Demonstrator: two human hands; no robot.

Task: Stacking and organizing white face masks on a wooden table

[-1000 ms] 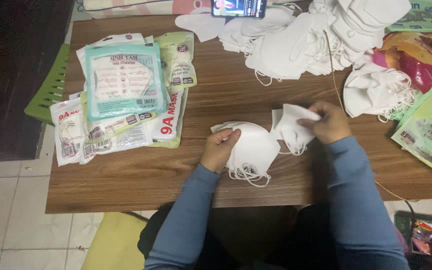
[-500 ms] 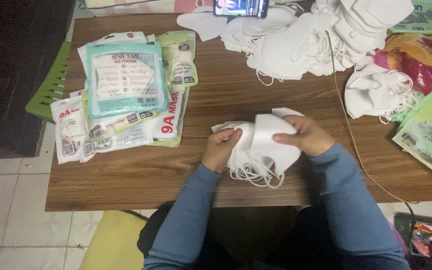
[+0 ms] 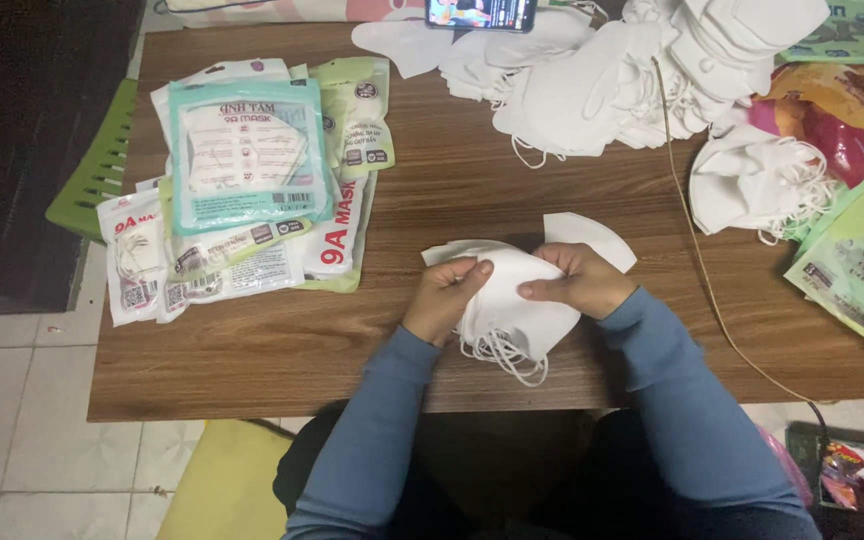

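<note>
Gripping a stack of white face masks (image 3: 512,305) at the near edge of the brown wooden table (image 3: 432,180), the left hand (image 3: 445,297) and right hand (image 3: 577,282) close on its sides. Packaged masks (image 3: 247,190) lie left; pale tiled floor (image 3: 12,430) below.

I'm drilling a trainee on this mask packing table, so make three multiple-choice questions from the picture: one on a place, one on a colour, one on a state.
1. Where do the packaged masks lie on the table?
A. the person's left
B. the person's right
C. under the hands

2. What colour are the sleeves?
A. red
B. blue
C. white

3. What are the left hand and right hand doing?
A. resting empty
B. both holding a stack of white masks
C. holding a phone

Answers: 1 A, the packets sit at the left edge. 2 B, both forearms are in blue. 3 B, both hands' fingers close on the stack.
</note>
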